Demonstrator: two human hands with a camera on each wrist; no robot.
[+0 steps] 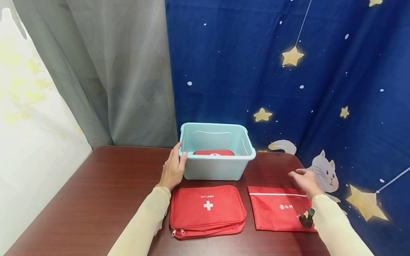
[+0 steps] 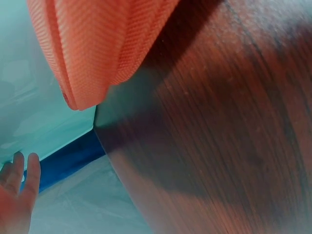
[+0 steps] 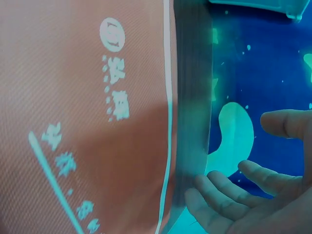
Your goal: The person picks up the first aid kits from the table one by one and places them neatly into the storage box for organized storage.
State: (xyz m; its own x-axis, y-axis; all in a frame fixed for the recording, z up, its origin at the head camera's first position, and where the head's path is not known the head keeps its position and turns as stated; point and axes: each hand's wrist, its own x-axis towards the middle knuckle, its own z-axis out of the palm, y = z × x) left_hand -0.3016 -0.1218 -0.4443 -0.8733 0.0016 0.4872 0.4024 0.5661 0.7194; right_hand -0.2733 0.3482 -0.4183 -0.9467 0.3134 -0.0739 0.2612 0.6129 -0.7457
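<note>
Steadying the light-blue bin (image 1: 215, 170) with the left hand (image 1: 173, 170), fingers straight.
Hovering the right hand (image 1: 305, 181), loosely spread, holding nothing, over the flat red pouch (image 1: 277, 209) at four o'clock.

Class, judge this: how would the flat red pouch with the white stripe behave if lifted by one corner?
The flat red pouch looks like thin woven fabric, so it would probably droop. It lies flat, suggesting little inside and light weight. It is unlikely to roll.

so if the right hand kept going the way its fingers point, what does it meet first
Probably nothing on the table: the right hand hovers past the flat red pouch, fingers pointing left and away toward the blue star curtain. Depth is unclear.
</note>
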